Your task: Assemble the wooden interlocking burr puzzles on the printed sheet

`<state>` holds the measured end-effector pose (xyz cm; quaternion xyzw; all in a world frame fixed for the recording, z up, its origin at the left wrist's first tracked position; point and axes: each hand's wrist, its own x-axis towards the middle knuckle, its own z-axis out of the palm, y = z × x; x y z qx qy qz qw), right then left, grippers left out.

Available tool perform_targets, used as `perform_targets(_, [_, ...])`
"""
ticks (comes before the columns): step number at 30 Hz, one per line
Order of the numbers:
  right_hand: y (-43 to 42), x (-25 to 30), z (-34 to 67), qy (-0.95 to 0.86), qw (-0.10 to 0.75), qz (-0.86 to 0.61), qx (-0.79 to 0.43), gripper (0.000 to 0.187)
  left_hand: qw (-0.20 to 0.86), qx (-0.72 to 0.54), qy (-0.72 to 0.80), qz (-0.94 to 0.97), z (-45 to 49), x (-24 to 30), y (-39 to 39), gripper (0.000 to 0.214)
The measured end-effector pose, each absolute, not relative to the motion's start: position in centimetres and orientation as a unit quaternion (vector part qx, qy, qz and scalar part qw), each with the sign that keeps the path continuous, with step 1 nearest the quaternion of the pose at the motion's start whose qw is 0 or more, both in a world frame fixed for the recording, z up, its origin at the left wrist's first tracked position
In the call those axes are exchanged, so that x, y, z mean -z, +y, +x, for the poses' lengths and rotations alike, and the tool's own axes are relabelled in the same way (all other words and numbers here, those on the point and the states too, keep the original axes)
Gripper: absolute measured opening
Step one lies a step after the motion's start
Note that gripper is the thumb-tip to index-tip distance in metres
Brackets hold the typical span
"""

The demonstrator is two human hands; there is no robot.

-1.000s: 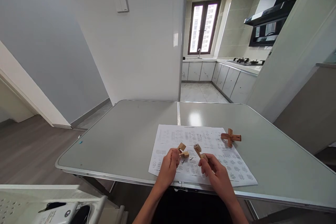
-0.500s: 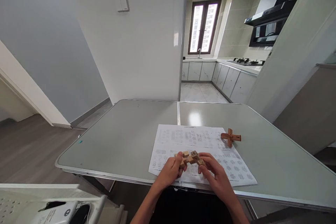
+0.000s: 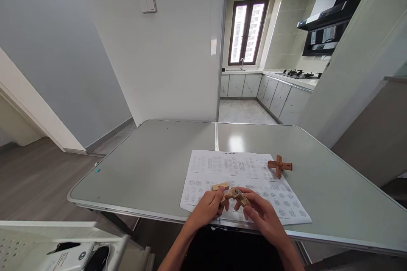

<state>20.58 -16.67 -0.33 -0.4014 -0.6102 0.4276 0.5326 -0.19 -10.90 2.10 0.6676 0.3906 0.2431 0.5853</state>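
Over printed paper sheet [image 3: 235, 165]: left hand [image 3: 206, 208], right hand [image 3: 263, 214] both pinching notched wooden puzzle cluster [image 3: 235, 194]; loose wooden bar [image 3: 220, 186] beside.

Fingers of the left hand [image 3: 206, 209] and the right hand [image 3: 262, 216] cover much of the wooden pieces [image 3: 235, 195] gripped between them, so how these meet cannot be made out. A dark mark on the top one is too small to read. The hands hide the near edge of the printed sheet [image 3: 241, 169], whose rows of little diagrams are too fine to tell apart. Both forearms run off the bottom edge. The white rack [image 3: 63, 230] at lower left is cut off too, its contents unclear.
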Motion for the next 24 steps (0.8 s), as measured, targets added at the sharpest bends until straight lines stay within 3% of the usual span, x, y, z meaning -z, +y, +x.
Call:
perform_targets(9, [-16.4,0.2,20.3,-0.599,0.529,-0.45,-0.398,0.029,0.558,-0.29,0.367,0.686,-0.1,-3.1,-11.2,0.053])
perform_targets(17, [-16.6,-0.5,20.1,-0.611,0.521,-0.459,-0.379,0.025,0.495,-0.247,0.347,0.757,-0.3,-4.2,-11.7,0.039])
perform_targets(24, [-16.6,-0.4,20.3,-0.627,0.521,-0.444,-0.371,0.024,0.497,-0.237,0.358,0.754,-0.3,-3.9,-11.4,0.038])
